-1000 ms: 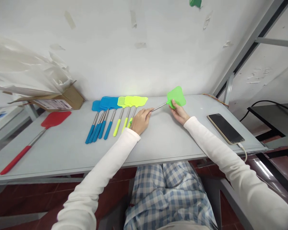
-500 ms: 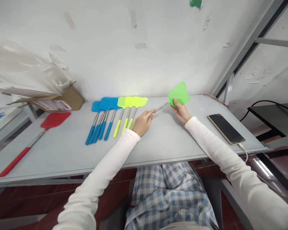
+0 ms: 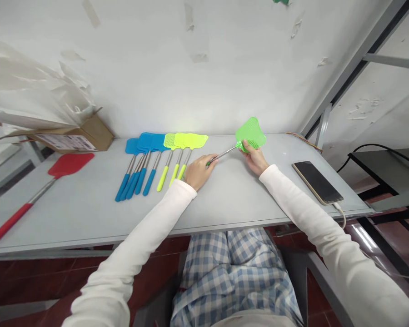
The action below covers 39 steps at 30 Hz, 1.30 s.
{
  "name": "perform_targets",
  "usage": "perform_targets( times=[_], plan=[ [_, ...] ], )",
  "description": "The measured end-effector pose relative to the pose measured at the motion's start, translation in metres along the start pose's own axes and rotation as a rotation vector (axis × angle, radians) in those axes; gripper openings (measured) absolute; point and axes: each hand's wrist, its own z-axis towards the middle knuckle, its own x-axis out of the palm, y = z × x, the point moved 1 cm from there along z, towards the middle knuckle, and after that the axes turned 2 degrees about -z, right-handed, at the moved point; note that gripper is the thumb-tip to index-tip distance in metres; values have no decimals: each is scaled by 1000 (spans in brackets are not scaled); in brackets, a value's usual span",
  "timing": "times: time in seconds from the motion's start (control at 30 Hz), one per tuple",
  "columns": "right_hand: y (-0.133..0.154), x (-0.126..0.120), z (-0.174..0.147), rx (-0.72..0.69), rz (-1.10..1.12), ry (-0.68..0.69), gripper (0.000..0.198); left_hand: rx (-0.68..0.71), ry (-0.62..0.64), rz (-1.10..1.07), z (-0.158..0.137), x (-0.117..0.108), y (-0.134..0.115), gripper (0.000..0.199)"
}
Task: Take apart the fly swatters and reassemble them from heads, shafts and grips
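Closed around the handle end, the left hand (image 3: 198, 172) and the right hand (image 3: 256, 159), its thumb pressed on the base of the head, both have hold of one green fly swatter (image 3: 250, 128). It sits just right of the frame's centre: a bright green, rounded, perforated head tilted up toward the right, on a thin metallic shaft. The shaft runs bare between the two hands; the head rises above the right hand's thumb, and the handle is mostly hidden under the left hand. Left of centre, three yellow swatters (image 3: 192, 141) overlap beside a row of blue swatters (image 3: 152, 141) on the grey table (image 3: 238, 200). Farther left lies a red swatter (image 3: 71, 164), below a cardboard box (image 3: 100, 131); at right, a phone (image 3: 317, 182) with a cable (image 3: 341, 212) plugged in.
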Motion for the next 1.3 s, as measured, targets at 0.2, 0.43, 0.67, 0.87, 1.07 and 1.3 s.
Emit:
perform_targets(
  times=[0.2, 0.43, 0.67, 0.87, 1.07, 1.3],
  plan=[
    [-5, 0, -1, 120, 43, -40, 21, 7, 12, -9, 0, 2, 2, 35],
    [-5, 2, -3, 116, 36, -48, 23, -21, 16, 93, -1, 2, 2, 38],
    [-2, 4, -6, 56, 39, -9, 28, 11, -3, 119, -1, 0, 2, 38],
    [4, 9, -13, -42, 19, 22, 34, -36, -20, 81, -2, 0, -4, 36],
    [1, 13, -19, -54, -24, 42, 36, -18, -21, 104, -4, 1, -8, 35],
    [4, 17, -21, -60, -50, 51, 37, -55, -41, 25, -6, 3, -11, 35]
  ],
)
